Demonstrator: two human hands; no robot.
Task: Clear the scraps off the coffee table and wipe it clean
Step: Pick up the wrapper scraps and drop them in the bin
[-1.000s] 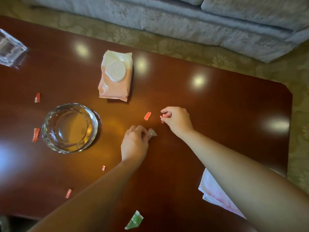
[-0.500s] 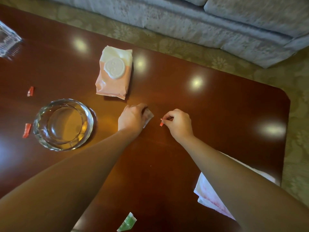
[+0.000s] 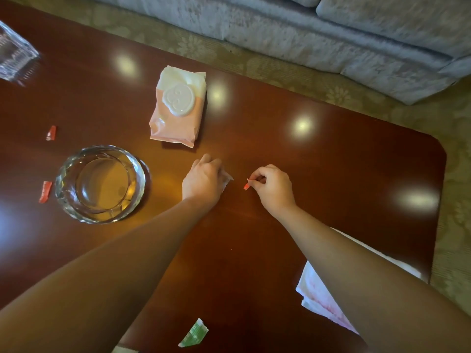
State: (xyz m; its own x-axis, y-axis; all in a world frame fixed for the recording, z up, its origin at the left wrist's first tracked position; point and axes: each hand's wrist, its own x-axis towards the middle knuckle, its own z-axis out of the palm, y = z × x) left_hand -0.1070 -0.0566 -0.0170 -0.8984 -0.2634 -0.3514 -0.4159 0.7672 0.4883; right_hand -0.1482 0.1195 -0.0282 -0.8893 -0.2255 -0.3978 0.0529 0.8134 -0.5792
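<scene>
**Two hands at mid-table, scraps scattered around them**

Head view: on the glossy dark-red wooden table (image 3: 331,174), the right hand (image 3: 272,189) has a narrow grip, its thumb and forefinger pinching a small red paper scrap (image 3: 246,186) just above the surface. The left hand (image 3: 204,179) lies knuckles-up close beside it. Its fingers are curled over a pale crumpled piece (image 3: 227,180), and only a corner pokes out, so what the piece is cannot be told.

To the left stands a round faceted clear glass bowl (image 3: 99,184), with two more red scraps (image 3: 51,133) (image 3: 45,191) beyond it. A pink-and-white soft pack of wipes with a round white lid (image 3: 178,105) lies behind the hands. A torn green-and-white scrap (image 3: 193,333) sits near the front edge.

The right forearm largely covers a white cloth with pink stains (image 3: 318,299). A ribbed clear glass object (image 3: 15,59) is cut off at the upper left. A grey upholstered sofa (image 3: 331,34) stands on patterned beige carpet (image 3: 280,70).
</scene>
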